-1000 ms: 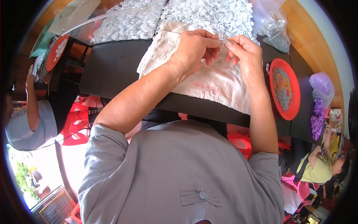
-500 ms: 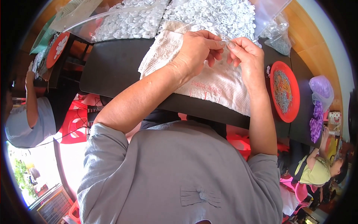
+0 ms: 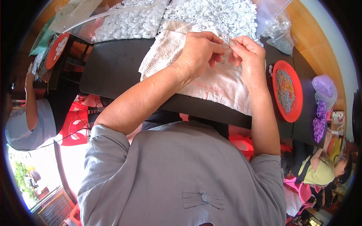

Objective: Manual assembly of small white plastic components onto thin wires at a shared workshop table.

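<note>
My left hand and my right hand meet fingertip to fingertip over a white towel with red printing. Both are closed, each pinching with thumb and forefinger. Whatever sits between the fingertips is too small to make out. Just beyond them lies a large heap of small white plastic pieces with holes. To the right of my right hand is an orange-red plate holding many thin grey pieces and some yellow-orange ones.
The dark table carries a clear bag at the far right and purple bags on the right. At left, a co-worker's arm reaches toward another orange plate. Another person in yellow-green sits at right.
My hands keep nearly the same pinch, with only a tiny shift of the fingers. The whole view has moved slightly.
</note>
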`<state>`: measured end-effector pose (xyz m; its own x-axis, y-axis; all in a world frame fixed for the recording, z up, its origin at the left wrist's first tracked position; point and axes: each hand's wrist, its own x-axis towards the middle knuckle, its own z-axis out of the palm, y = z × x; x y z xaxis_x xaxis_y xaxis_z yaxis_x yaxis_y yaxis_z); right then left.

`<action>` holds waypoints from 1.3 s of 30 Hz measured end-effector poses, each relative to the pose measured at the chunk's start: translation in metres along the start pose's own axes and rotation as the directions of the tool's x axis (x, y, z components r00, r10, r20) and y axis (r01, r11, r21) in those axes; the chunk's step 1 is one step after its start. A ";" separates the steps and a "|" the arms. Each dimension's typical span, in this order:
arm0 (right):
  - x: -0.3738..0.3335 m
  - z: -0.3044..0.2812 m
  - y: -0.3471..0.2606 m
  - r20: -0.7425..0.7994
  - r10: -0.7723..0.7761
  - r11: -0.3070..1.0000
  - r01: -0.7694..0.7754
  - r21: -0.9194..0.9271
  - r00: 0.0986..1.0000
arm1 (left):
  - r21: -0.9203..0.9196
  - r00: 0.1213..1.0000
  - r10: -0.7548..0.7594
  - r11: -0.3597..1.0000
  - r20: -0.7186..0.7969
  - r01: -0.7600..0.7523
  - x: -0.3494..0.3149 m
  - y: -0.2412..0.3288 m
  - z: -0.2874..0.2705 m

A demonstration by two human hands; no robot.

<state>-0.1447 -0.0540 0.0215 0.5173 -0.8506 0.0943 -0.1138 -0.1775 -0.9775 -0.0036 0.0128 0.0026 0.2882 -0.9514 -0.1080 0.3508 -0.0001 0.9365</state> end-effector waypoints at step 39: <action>0.005 -0.006 0.004 0.074 -0.171 0.971 0.181 -0.157 0.982 | 0.037 0.998 -0.029 0.999 0.052 0.027 0.009 0.002 -0.008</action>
<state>-0.1474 -0.0623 0.0194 0.5907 -0.7684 0.2462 -0.1495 -0.4040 -0.9024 0.0063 0.0070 0.0005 0.2311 -0.9658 -0.1176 0.3253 -0.0372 0.9449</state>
